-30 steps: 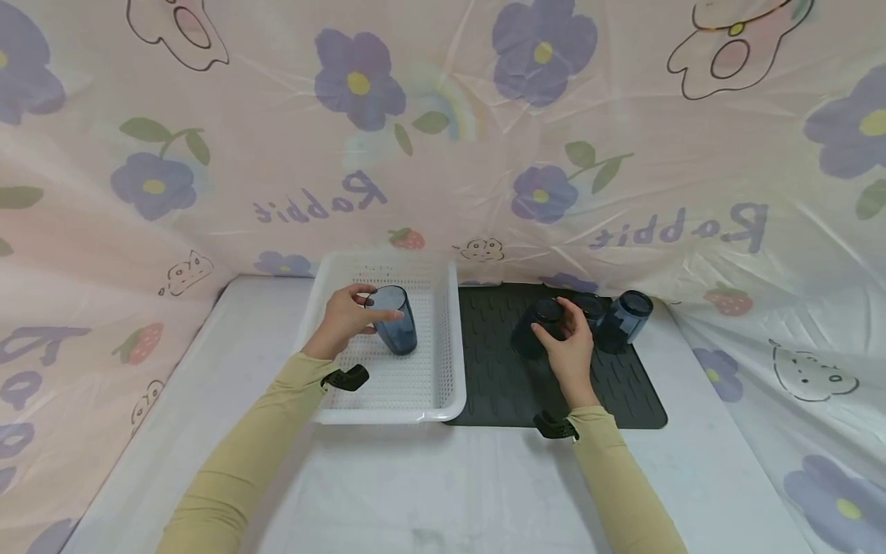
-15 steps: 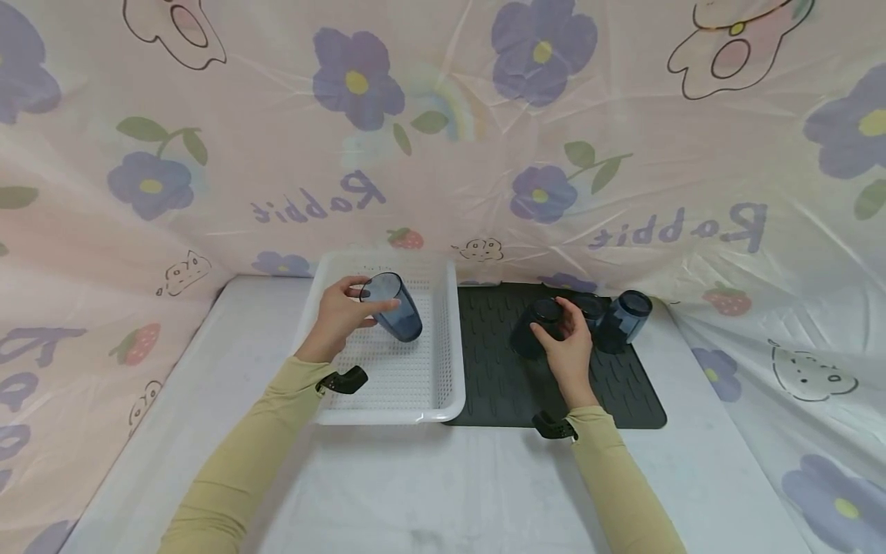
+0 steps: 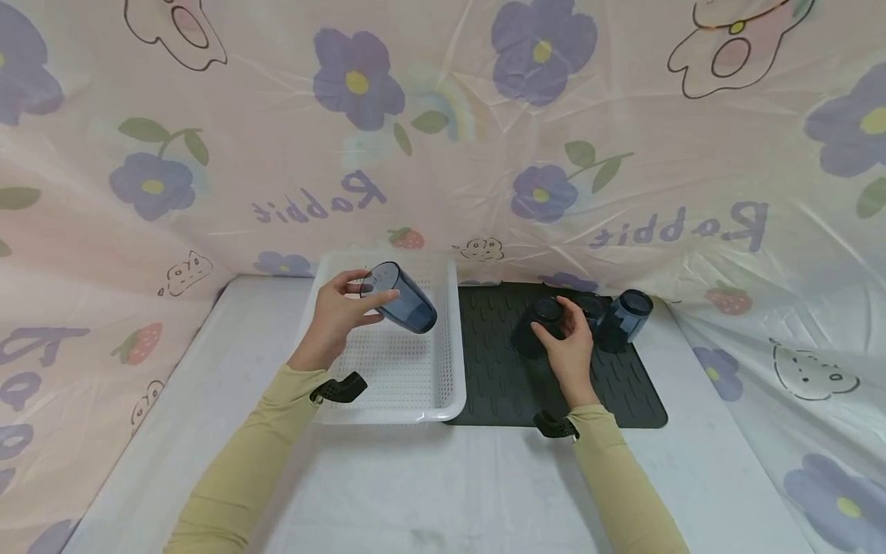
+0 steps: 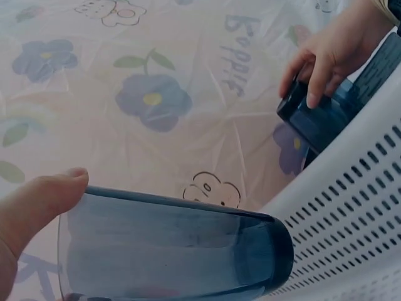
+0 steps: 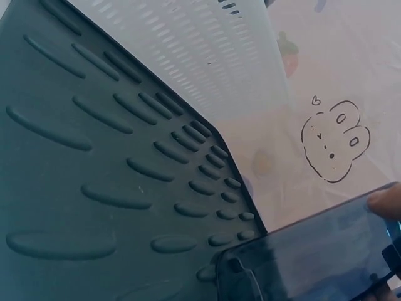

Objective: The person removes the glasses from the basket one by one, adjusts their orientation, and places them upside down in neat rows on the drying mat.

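Observation:
My left hand (image 3: 334,322) grips a clear blue drinking glass (image 3: 407,303) near its rim, above the white perforated basket (image 3: 457,369). The glass is tilted, its base pointing down to the right. In the left wrist view the thumb lies along the rim of this glass (image 4: 169,244). Over the dark ribbed mat (image 3: 494,392), my right hand (image 3: 571,354) holds a second blue glass (image 3: 527,340) by its upper end; it stands upside down on the mat. The right wrist view shows part of that glass (image 5: 307,251) with a fingertip on it.
Two more blue glasses stand upside down right of my right hand: a nearer glass (image 3: 624,322) and a partly hidden glass (image 3: 590,306). The basket sits against the mat's left side on a white table (image 3: 443,485). A patterned curtain (image 3: 443,177) hangs behind.
My left hand has lifted its glass slightly and tipped it further, the base swinging up and to the right. My right hand and its glass have stayed still.

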Motion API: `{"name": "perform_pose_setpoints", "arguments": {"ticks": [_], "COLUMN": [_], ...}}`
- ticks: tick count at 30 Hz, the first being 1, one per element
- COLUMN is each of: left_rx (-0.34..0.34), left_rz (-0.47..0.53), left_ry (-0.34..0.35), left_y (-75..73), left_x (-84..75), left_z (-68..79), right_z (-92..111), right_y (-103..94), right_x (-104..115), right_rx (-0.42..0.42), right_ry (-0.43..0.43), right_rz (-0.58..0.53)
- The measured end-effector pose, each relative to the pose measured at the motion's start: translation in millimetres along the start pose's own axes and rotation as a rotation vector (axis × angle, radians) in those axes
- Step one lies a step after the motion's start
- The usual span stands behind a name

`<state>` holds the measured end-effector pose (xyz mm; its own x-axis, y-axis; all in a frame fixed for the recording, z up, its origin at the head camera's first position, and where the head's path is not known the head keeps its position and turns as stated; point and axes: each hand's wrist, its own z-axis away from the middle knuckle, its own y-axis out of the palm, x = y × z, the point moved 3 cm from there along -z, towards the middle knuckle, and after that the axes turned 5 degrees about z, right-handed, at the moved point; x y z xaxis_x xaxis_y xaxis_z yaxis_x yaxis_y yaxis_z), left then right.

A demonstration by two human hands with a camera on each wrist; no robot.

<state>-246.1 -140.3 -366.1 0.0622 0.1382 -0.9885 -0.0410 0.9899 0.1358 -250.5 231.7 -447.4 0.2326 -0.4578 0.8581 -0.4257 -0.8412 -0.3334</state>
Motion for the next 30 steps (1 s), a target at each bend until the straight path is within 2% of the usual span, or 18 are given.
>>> {"name": "perform_pose_setpoints", "arguments": {"ticks": [15,25,30], "left_rx": [0.012,-0.021,-0.018], "left_rz": [0.133,0.219,0.262], "left_ry": [0.064,0.053,0.059], "left_y": [11.1,17.4,21.4], "left_x": [-3.4,1.7,6.6], "left_z": [19.8,29.1,30.5], "right_z": [0,0,0], "right_y": [-0.9,-0.9,-0.8], "right_x": [2,3,5], "right_rx": [0.02,0.02,0.02], "right_ry": [0.028,0.014,0.038], "right_rz": [-0.008,-0.047,-0.034]}}
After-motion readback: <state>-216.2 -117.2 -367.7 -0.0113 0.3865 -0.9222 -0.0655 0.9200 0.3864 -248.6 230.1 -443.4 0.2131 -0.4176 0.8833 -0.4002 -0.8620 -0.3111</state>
